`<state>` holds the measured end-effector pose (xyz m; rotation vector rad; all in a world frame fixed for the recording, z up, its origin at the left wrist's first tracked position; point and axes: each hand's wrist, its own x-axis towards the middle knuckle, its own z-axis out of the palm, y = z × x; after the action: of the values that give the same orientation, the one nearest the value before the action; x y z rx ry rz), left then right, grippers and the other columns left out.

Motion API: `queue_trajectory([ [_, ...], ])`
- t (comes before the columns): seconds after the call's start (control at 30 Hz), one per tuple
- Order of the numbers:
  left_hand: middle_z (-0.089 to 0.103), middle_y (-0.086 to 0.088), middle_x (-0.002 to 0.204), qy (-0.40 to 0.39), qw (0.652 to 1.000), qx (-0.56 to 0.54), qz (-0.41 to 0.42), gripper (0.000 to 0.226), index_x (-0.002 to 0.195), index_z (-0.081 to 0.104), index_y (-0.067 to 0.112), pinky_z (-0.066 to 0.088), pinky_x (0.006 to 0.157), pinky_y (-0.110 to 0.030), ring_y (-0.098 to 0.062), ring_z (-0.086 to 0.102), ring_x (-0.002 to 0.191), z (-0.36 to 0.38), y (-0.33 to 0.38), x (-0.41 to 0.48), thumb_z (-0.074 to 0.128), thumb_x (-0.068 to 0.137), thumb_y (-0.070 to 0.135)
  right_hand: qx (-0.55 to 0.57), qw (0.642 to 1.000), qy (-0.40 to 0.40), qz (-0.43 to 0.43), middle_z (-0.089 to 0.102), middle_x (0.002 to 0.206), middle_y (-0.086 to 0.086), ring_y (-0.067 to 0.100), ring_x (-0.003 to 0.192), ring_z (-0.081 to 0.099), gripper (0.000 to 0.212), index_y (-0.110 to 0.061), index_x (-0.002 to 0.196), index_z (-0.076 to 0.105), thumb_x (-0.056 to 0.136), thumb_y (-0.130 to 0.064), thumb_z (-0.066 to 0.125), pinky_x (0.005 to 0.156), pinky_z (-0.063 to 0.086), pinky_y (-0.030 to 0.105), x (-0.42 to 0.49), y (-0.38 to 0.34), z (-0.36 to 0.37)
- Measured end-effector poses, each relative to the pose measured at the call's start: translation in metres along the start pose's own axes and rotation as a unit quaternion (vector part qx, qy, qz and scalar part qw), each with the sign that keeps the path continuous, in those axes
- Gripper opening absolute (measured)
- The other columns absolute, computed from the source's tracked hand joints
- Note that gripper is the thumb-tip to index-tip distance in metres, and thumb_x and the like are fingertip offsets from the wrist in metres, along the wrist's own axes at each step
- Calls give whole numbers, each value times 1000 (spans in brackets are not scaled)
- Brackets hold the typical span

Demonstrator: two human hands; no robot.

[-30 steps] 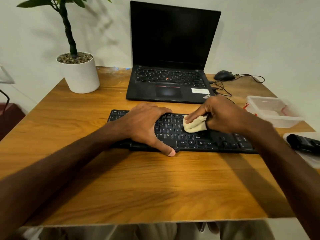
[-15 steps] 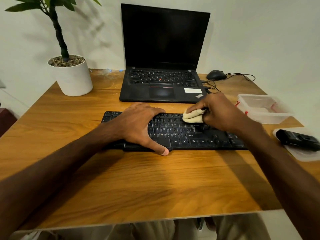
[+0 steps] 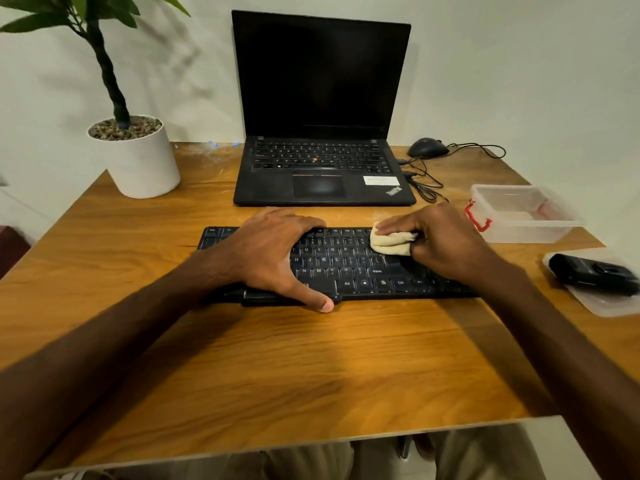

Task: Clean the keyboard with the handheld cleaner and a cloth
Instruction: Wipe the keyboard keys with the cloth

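Keyboard [image 3: 346, 268] lies flat on the desk [image 3: 311, 368], long axis running side to side across both hands, its near edge toward the person.

Left hand [image 3: 273, 258] spread flat over the keyboard's left half, fingers reaching to the far key row, thumb hooked over the near edge onto the wood. It clamps nothing; it reads as a brace pinning the board in place.

Right hand [image 3: 440, 244] closed around a bunched beige cloth [image 3: 391, 242], index finger stretched along the top of the wad. Cloth pressed on the upper key rows, just right of the board's centre, projecting from the hand toward the left hand. The two hands are apart, with a stretch of bare keys between them.

Handheld cleaner [image 3: 594, 273]: dark, lying on a clear plastic lid [image 3: 602, 303] out beyond the right hand, well apart from the keyboard and untouched. Open clear container [image 3: 523, 216] sits farther back on that same side.

Judgement: wiping step in hand. Unwiped ground, if any, lies along the long axis, so the cloth's stroke should travel sideways. The right hand is nearer the right-end keys, which its wrist covers; keys beneath the left palm can't be reached until that hand shifts. Laptop [image 3: 323, 171] sits beyond both hands, clear of the stroke.
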<state>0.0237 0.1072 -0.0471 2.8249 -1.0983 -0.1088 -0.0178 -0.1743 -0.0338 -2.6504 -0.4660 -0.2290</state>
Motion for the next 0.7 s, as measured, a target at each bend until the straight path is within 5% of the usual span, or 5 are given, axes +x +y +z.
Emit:
queue_trajectory([
  [0.2, 46, 12, 156, -9, 1000, 9, -3, 139, 159, 29, 30, 27, 120, -37, -12, 44, 139, 0, -1, 0, 52, 45, 107, 58, 998, 9, 14, 76, 113, -7, 0, 106, 69, 50, -21, 105, 79, 71, 15, 75, 99, 56, 32, -5, 14, -5],
  [0.3, 40, 11, 161, -18, 1000, 7, -2, 140, 162, 23, 28, 22, 122, -35, -12, 39, 142, 2, -2, -2, 51, 49, 107, 85, 996, 37, 10, 76, 111, -3, 4, 106, 70, 52, -17, 103, 79, 70, 20, 67, 97, 57, 26, -7, 13, 0],
  [0.4, 29, 9, 167, -27, 999, 17, 2, 142, 164, 16, 26, 13, 122, -31, -12, 30, 149, 3, 2, -1, 50, 51, 105, 78, 995, 59, 5, 74, 111, -1, -12, 81, 67, 51, -12, 103, 79, 71, 22, 58, 66, 50, 3, -11, 13, 2],
  [0.47, 25, 7, 169, -36, 999, 14, -2, 143, 165, 14, 24, 12, 121, -30, -13, 27, 151, 4, 9, 6, 49, 52, 104, 70, 995, 71, -6, 73, 107, -3, -13, 67, 63, 49, -12, 102, 79, 72, 21, 58, 51, 44, 5, -8, 14, 4],
  [0.7, 49, 4, 148, -45, 994, 84, 47, 141, 158, 31, 22, 29, 118, -41, -16, 47, 130, -7, 50, 56, 52, 48, 108, 75, 993, 85, -27, 74, 106, -8, -8, 82, 68, 49, -15, 102, 80, 71, 17, 59, 64, 54, 13, -8, 21, 5],
])
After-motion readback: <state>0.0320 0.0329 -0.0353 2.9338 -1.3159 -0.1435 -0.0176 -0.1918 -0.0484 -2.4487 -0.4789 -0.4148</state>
